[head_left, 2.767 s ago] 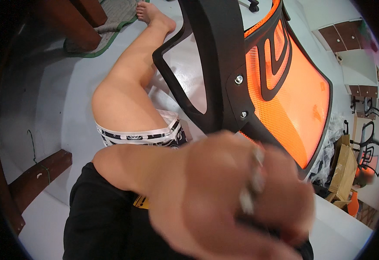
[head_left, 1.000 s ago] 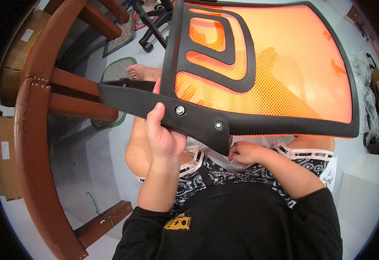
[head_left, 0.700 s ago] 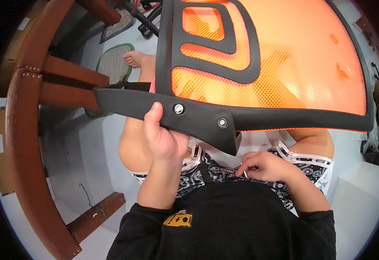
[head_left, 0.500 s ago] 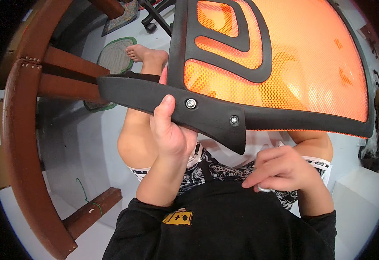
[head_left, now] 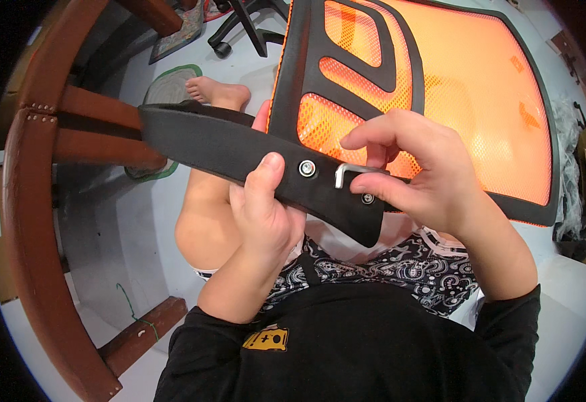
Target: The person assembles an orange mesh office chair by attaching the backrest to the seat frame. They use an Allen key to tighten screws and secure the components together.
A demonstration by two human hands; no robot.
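Observation:
A chair backrest (head_left: 481,107) of orange mesh in a black frame lies over my lap. Along its near left edge runs a curved black chair arm (head_left: 219,142). One silver bolt (head_left: 307,168) sits in the arm's middle, and a second bolt (head_left: 368,198) is closer to its pointed end. My left hand (head_left: 266,218) grips the arm from below, thumb on its front face. Between thumb and fingers, my right hand (head_left: 434,171) pinches a bent silver hex key (head_left: 339,176). The key's short end hovers around the arm between the two bolts; contact cannot be made out.
A brown table frame (head_left: 35,221) stands close on the left, with a crossbar (head_left: 142,335) low down. Behind the backrest is a black wheeled chair base (head_left: 246,30). A grey mat (head_left: 172,87) lies by my foot. Cardboard and clear plastic wrap (head_left: 566,154) are at the right.
My right hand has come up from my lap to the chair arm, bringing the hex key into view. The backrest has tilted and shifted slightly; my left hand keeps its grip on the arm.

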